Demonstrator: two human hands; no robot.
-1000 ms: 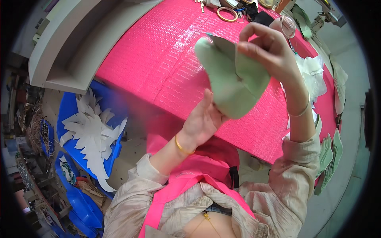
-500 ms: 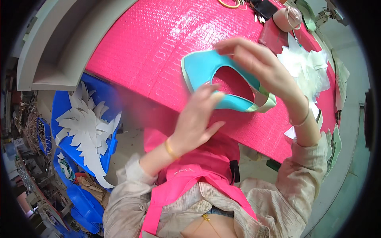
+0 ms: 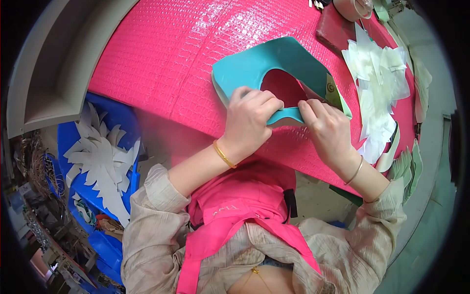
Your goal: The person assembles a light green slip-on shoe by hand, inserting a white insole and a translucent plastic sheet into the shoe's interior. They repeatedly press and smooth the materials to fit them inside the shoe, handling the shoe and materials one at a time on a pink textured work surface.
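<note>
A turquoise shoe upper with a pale lining stands curved over the pink tabletop, its large opening facing up. My left hand is closed on its near band, fingers curled over the edge. A short way to the right, my right hand pinches the same band between thumb and fingers. A short turquoise stretch of the band shows between the two hands. At the right end of the upper, a pale green inner face with a small dark printed mark is visible. The parts under my fingers are hidden.
White cut pieces lie piled on the right of the pink table. Left of it, a blue bin holds white curved strips. Pale green pieces are stacked at the right edge. A white container stands at the far right.
My right hand has come down from the far edge of the upper to its near band. My left hand has closed on that band. The upper now looks more folded upward.
</note>
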